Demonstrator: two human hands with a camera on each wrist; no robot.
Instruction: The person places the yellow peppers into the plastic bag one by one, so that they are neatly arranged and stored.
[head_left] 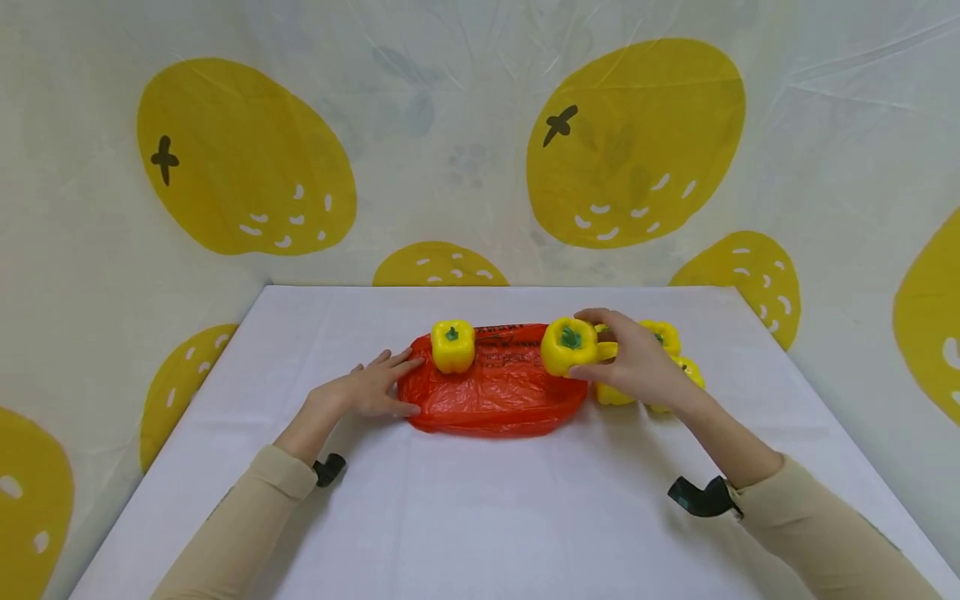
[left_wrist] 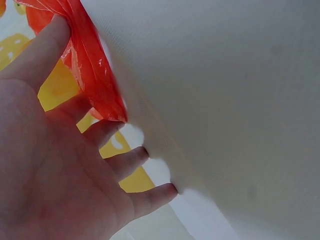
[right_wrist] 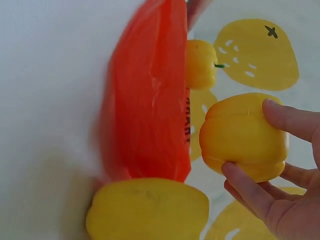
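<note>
The right hand (head_left: pixel 636 354) grips a glossy yellow bell pepper with green stem (head_left: pixel 568 350) between thumb and fingers, from its side, above the right end of a flat red plastic bag (head_left: pixel 495 400). The left hand (head_left: pixel 373 386) has its fingers straight and spread, touching the bag's left edge, probably to keep this thin film steady. A second yellow pepper (head_left: pixel 453 352) stands on the bag, perhaps weighing it down; other yellow peppers (head_left: pixel 615 394) are beside it. Black print (head_left: pixel 513 337) on the bag seems to include "MART"; the rest I cannot read.

A white-covered table (head_left: pixel 480 508) bears a red bag (head_left: pixel 491 396) beside yellow peppers (head_left: pixel 615 395).
</note>
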